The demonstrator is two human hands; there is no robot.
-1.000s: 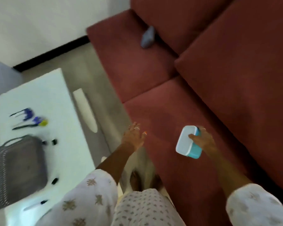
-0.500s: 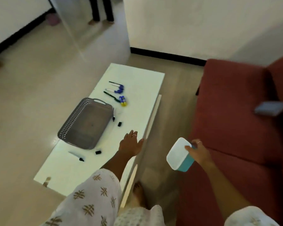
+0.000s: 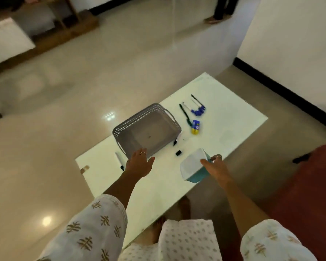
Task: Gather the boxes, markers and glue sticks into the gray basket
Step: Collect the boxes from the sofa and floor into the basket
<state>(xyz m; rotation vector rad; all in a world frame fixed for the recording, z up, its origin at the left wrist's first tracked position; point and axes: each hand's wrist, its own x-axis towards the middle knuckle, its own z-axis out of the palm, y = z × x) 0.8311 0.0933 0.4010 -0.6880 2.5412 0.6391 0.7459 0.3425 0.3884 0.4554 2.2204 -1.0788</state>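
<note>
My right hand [image 3: 215,167] grips a teal box with a white lid [image 3: 193,166] above the near right part of the white table [image 3: 233,121]. The gray basket [image 3: 148,129] stands on the table with nothing in it. Over the basket's near edge hovers my left hand [image 3: 139,162], fingers spread and holding nothing. Several markers [image 3: 193,107] and a blue and yellow glue stick [image 3: 195,126] lie right of the basket. Another marker [image 3: 119,160] lies at its near left, one more marker [image 3: 177,139] lies against its right side, and a black cap [image 3: 178,152] sits near it.
A red sofa [image 3: 312,194] fills the lower right. Shiny tiled floor surrounds the table. A white wall with a black skirting [image 3: 282,87] runs behind the table on the right. A person's legs [image 3: 221,8] stand at the far top. A wooden shelf unit [image 3: 45,25] is at top left.
The view has swung from the sofa round to the table. My right hand has carried the teal box over the table's near edge, and my left hand has reached up to the basket.
</note>
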